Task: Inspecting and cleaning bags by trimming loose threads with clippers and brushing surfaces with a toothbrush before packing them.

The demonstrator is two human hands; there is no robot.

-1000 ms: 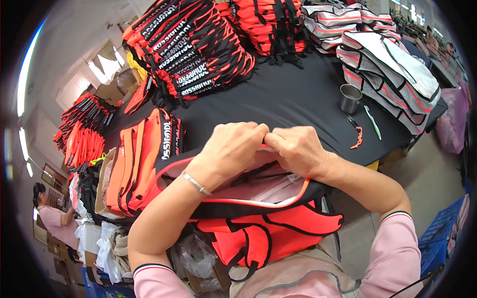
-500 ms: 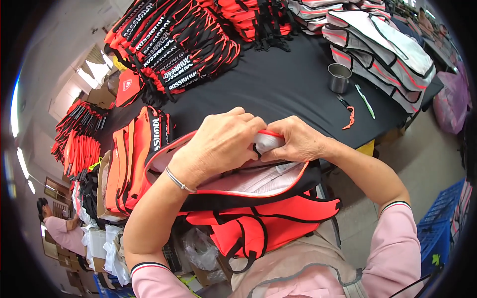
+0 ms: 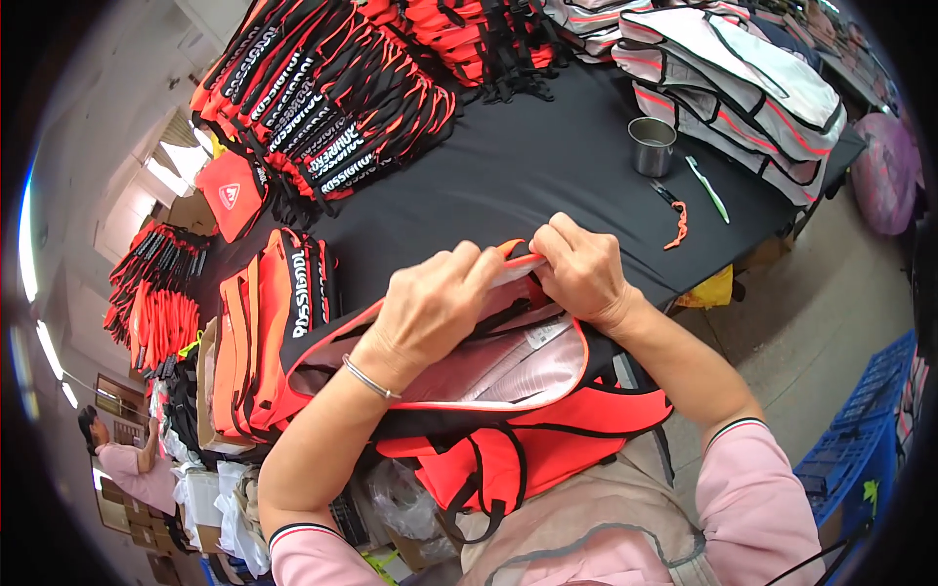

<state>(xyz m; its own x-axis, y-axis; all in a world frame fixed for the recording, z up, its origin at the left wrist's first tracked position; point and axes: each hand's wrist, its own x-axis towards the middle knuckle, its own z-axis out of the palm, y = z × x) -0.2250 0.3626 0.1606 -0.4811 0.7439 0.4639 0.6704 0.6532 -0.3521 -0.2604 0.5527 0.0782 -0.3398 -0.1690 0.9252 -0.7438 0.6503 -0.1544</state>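
Observation:
A red and black backpack [image 3: 567,427] lies across my lap against the table's edge, its top wide apart. Pale, striped lining [image 3: 469,376] and a small white label [image 3: 543,335] show inside. My left hand [image 3: 430,305] is closed on the far rim of the opening, thumb tucked inside. Close to it on the right, my right hand [image 3: 584,269] pinches the same red-edged rim. A short stretch of edge runs taut between the two hands. Shoulder straps [image 3: 489,469] hang toward me below the bag.
Beyond the black-covered table [image 3: 508,176] edge nearest me lie stacked red and black backpacks [image 3: 322,107] and white bags [image 3: 743,88]. A metal cup [image 3: 652,146], a toothbrush [image 3: 707,189] and snips with an orange cord [image 3: 674,217] lie at right. A person [image 3: 132,469] stands far left.
My hands have shifted from bunching the rim together to holding it slightly apart. The pale bit between my thumbs is no longer exposed, and the bag's mouth gapes wider.

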